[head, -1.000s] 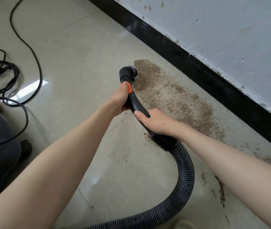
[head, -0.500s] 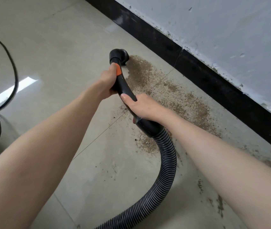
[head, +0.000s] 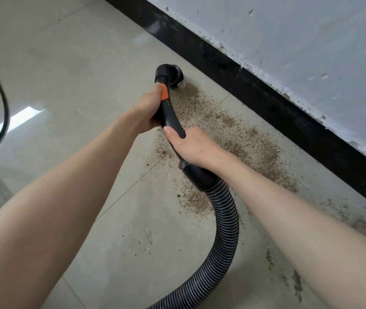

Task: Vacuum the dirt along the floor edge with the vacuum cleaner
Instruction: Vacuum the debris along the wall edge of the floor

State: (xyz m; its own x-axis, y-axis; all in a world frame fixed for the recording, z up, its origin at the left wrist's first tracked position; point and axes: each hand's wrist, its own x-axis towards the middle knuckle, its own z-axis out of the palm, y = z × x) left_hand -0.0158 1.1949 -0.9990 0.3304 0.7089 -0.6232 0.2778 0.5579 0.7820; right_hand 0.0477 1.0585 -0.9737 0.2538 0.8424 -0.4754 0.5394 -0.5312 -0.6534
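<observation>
nearest the camera: a black ribbed flexible vacuum hose (head: 224,239) loops up from the bottom edge of the head view, passing over a small clump of grit on the pale tiled floor (head: 70,54), and joins a curved black plastic hose handle (head: 170,118).

right hand (head: 194,148): wrapped round the lower part of the handle, just above the hose cuff, thumb laid along the top. firm grasp.

left hand (head: 149,109): clenched round the handle higher up, beside a small orange tab (head: 163,93).

beyond the hands: the round black nozzle head (head: 172,75) sits at the far tip of the brown gritty dirt patch (head: 240,139), near the glossy black skirting board (head: 266,101) but apart from it. whether the mouth touches the tile i cannot tell. the dirt runs in a band beside the skirting from the nozzle back toward the camera's right, with thinner smears further along the edge. above the skirting, a chipped pale painted wall (head: 300,45).

far left: a black power cable (head: 0,114) curves across the floor, well apart from the work.

judgement: suction pass in hand, early; most of the patch remains. next move likely calls for drawing the nozzle back through the band toward the body, mouth low, keeping close to the skirting, then picking up the clump under the hose.
</observation>
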